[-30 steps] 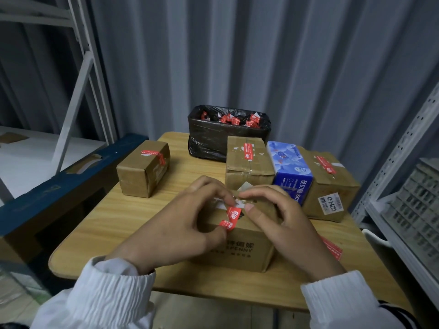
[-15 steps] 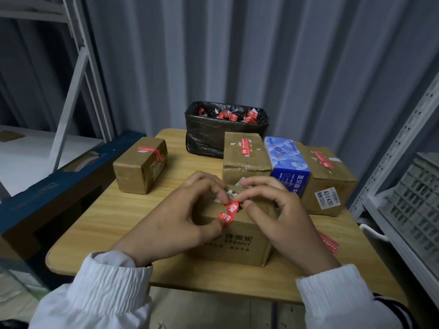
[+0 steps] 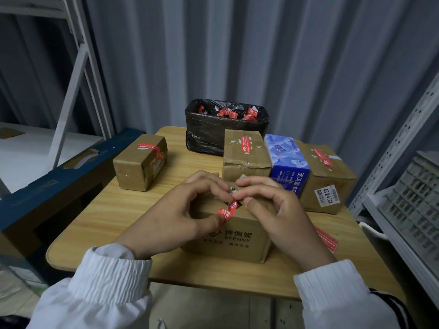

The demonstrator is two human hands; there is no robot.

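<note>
Head view: your left hand (image 3: 187, 214) and right hand (image 3: 279, 217) meet over the box (image 3: 237, 245), which sits at the near middle of the table (image 3: 107, 214). The red strip (image 3: 227, 211) curls up off the box's near top edge. Your left thumb and curled fingers hold its loose near end, and your right thumb and forefinger pinch its far end. A blue pack (image 3: 287, 157) and a bin (image 3: 213, 136) stand farther off.
</note>
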